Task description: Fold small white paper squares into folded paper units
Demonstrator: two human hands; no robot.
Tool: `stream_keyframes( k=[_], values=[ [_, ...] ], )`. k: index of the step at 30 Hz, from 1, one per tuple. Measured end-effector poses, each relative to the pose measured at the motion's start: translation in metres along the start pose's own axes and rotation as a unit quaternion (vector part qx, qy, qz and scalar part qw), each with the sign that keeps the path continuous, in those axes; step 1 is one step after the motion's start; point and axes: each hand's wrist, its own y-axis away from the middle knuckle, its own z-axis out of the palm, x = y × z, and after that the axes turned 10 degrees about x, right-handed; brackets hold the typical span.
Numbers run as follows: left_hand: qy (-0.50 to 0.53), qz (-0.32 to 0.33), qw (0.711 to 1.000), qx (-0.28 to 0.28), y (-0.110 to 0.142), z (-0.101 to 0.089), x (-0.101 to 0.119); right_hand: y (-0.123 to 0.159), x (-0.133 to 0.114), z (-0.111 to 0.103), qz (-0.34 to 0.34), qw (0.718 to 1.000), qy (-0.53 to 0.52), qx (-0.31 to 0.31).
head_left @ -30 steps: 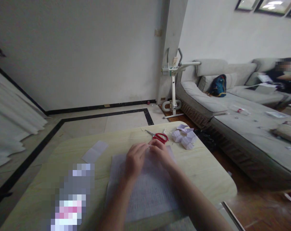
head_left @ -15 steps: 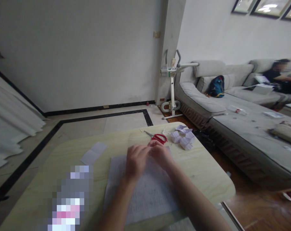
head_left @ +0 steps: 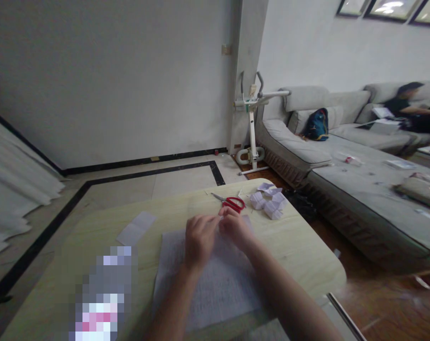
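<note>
My left hand and my right hand meet above the far part of a large written sheet of paper. Both have their fingers closed in a pinch, tips together. Whatever lies between them is hidden by the fingers; only a small pale bit shows there. Just beyond my right hand lies a pair of scissors with red handles, blades towards the left. Several folded paper pieces are grouped to the right of the scissors. A small creased slip of paper rests to the left of the sheet.
The pale wooden table has a rounded right edge. A pixelated object stands at its near left. Beyond it are an exercise machine, a grey sofa with a blue backpack, and a seated person.
The view has shifted slightly, so the surroundings sit a little further left. My hands stay together over the sheet with almost the same pose.
</note>
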Motion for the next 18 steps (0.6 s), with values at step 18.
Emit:
stream_keyframes(
  k=[18],
  values=[
    [0.010,0.020,1.000,-0.010,0.0010,0.0040,0.0014,-0.0043,0.0024,0.0012,0.027,0.998,-0.050,0.026]
  ],
)
